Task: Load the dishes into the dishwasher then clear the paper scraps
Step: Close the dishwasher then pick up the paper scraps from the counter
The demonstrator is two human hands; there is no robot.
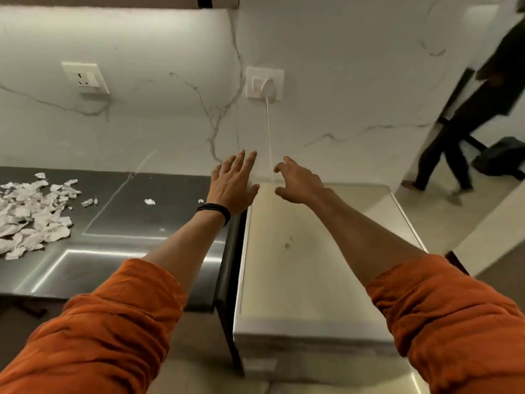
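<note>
Both hands reach toward the back edge of a white appliance (312,265), probably the dishwasher, which stands against the right end of the dark table (147,223). The left hand (234,186) is spread wide with straight fingers. The right hand (298,180) is loosely curled and holds nothing. The paper scraps (31,214) lie heaped on the table, well left of the appliance. Above the appliance a white cord (268,132) drops from a socket (264,83) in the marble wall (142,123). To its right, a person (468,123) crosses the floor.
</note>
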